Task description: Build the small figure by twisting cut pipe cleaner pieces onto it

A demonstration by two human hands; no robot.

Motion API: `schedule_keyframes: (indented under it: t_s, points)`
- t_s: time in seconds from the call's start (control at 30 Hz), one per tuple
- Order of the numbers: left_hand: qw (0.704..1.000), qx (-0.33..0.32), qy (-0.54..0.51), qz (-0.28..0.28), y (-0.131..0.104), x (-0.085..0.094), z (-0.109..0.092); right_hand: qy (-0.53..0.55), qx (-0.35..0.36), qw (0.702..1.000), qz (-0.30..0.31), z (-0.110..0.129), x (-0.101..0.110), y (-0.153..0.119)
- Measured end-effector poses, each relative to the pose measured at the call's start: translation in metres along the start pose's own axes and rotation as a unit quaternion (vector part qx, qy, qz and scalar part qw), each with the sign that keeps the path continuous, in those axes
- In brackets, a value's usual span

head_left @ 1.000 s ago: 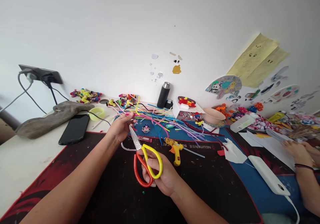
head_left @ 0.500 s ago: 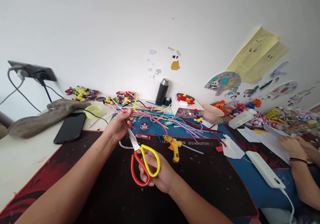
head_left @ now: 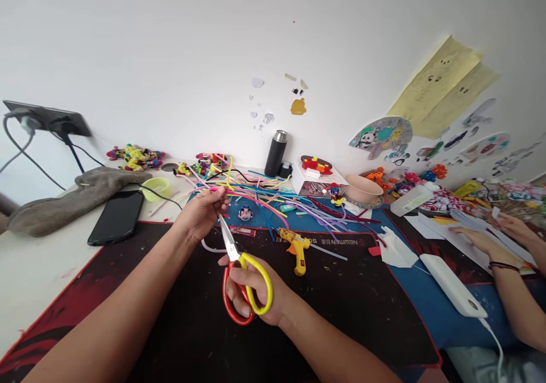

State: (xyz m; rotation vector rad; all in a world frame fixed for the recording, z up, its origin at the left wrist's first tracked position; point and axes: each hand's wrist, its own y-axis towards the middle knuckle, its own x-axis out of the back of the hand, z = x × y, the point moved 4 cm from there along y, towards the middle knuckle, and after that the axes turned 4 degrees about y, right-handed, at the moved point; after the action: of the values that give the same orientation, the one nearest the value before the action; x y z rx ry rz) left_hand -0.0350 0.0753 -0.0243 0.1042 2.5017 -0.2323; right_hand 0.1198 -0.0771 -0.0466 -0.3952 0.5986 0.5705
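Right hand (head_left: 278, 301) gripped metal scissors (head_left: 232, 248) with red and yellow looped handles; left hand (head_left: 199, 215), near the scissors' tips, had an unclear grip; no finished cut showed

A white wall (head_left: 179, 58) rises behind a cluttered, pale table (head_left: 34, 280).

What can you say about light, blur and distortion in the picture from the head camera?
Head view: soft, diffuse light on the white wall, dimmer toward the upper corners; bright reflection on the blades of the scissors; wide-angle stretching near the edges; clutter at the far right looks soft; detail at the left hand's fingertips is too small to read.
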Motion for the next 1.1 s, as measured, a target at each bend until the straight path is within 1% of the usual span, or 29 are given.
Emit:
schedule_keyframes:
  t_s: [0.1,0.17,0.23,0.3,0.37,0.4,0.43,0.47,0.53,0.6,0.63,0.73,0.8,0.9,1.0,1.1]
  points:
    - [1.000,-0.014,0.014,0.001,0.005,0.007,0.001,0.003,0.033,0.999,-0.008,0.014,-0.001,-0.007]
    - [0.999,-0.013,0.025,0.016,0.006,0.008,0.003,-0.001,0.066,0.998,-0.016,0.028,0.001,-0.013]
    - [0.998,-0.003,0.037,0.046,0.005,0.008,0.004,-0.009,0.098,0.995,-0.025,0.044,0.002,-0.018]
    - [0.995,0.008,0.046,0.086,0.000,0.007,0.001,-0.029,0.123,0.991,-0.038,0.061,0.004,-0.024]
    - [0.991,0.005,0.042,0.126,-0.008,0.006,-0.011,-0.048,0.149,0.986,-0.053,0.079,0.006,-0.029]
    - [0.989,-0.008,0.031,0.141,-0.013,0.005,-0.019,-0.056,0.158,0.984,-0.061,0.086,0.006,-0.032]
    - [0.986,-0.033,0.011,0.161,-0.019,0.003,-0.030,-0.063,0.165,0.982,-0.065,0.093,0.006,-0.035]
    - [0.978,-0.068,-0.016,0.199,-0.026,-0.001,-0.041,-0.070,0.169,0.981,-0.065,0.098,0.006,-0.037]
    - [0.970,-0.086,-0.024,0.224,-0.038,-0.009,-0.055,-0.085,0.170,0.980,-0.064,0.105,0.005,-0.039]
    - [0.959,-0.095,0.041,0.262,-0.046,-0.021,-0.059,-0.104,0.166,0.978,-0.069,0.106,0.006,-0.037]
    - [0.952,-0.082,0.091,0.281,-0.049,-0.027,-0.056,-0.113,0.163,0.977,-0.075,0.104,0.007,-0.035]
    - [0.937,-0.034,0.181,0.296,-0.048,-0.037,-0.039,-0.143,0.151,0.973,-0.097,0.092,0.010,-0.023]
    - [0.930,-0.007,0.221,0.293,-0.045,-0.037,-0.027,-0.166,0.140,0.970,-0.113,0.082,0.015,-0.014]
    - [0.931,0.014,0.238,0.275,-0.040,-0.036,-0.017,-0.187,0.120,0.966,-0.130,0.069,0.023,-0.003]
    - [0.933,0.032,0.252,0.254,-0.037,-0.035,-0.010,-0.179,0.120,0.965,-0.148,0.065,0.033,0.006]
    - [0.936,0.050,0.272,0.216,-0.032,-0.034,-0.001,-0.146,0.125,0.968,-0.163,0.064,0.041,0.014]
